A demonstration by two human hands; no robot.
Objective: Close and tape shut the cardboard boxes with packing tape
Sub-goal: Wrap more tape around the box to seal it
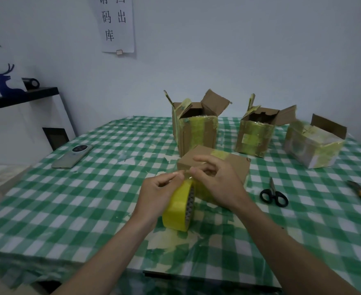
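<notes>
From the head camera, the closed box (213, 165) lies flat on the checked table (90, 199). The yellow tape roll (178, 207) stands on its edge just in front of this box, on the near side. The left hand (156, 194) holds the top of the roll, and the right hand (215, 177) pinches the loose tape end, right at the box's near edge. The box's long side runs left to right. Three open boxes (194, 124) wait behind it. Scissors (273, 193) lie to its right, nearer the right hand.
</notes>
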